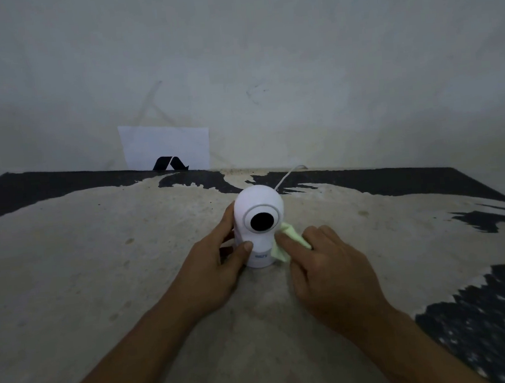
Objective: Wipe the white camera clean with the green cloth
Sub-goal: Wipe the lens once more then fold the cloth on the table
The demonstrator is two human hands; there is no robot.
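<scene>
A white dome-shaped camera (257, 204) with a round black lens stands upright on the worn table top (99, 266), lens facing me. My left hand (212, 268) grips its left side, thumb on the front of the base. My right hand (328, 270) holds a pale green cloth (292, 238) pressed against the camera's lower right side, index finger stretched along the cloth.
A white cable (286, 176) runs from behind the camera to the wall. A white sheet of paper (164, 145) with a black mark leans against the wall at the table's back edge. Black patches of the table's old coating lie at the right and back.
</scene>
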